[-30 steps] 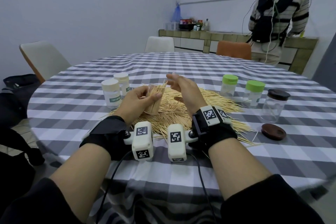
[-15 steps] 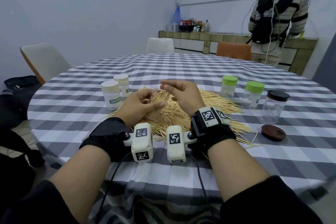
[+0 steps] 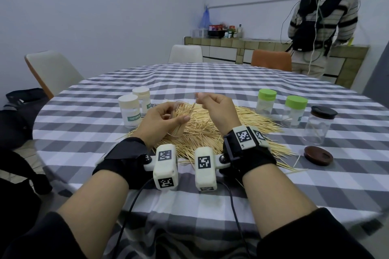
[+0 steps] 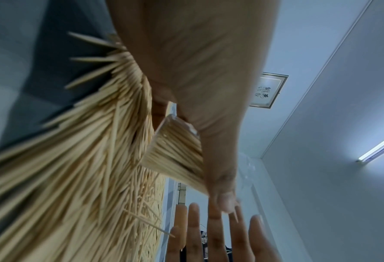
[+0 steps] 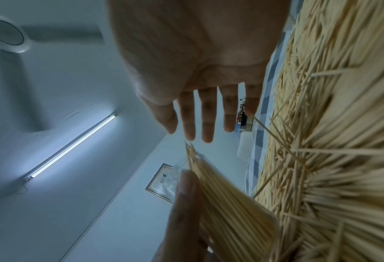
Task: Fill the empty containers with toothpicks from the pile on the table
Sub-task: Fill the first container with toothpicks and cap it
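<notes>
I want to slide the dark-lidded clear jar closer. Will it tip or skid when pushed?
The dark-lidded jar looks nearly empty, so probably light. It stands tall and narrow, so a push near the lid may tip it. The checked tablecloth may drag or bunch, so pushing low seems safer.

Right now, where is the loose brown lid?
In the head view the loose brown lid lies flat on the tablecloth at the right, just in front of the clear jar, beside the toothpick pile.
</notes>
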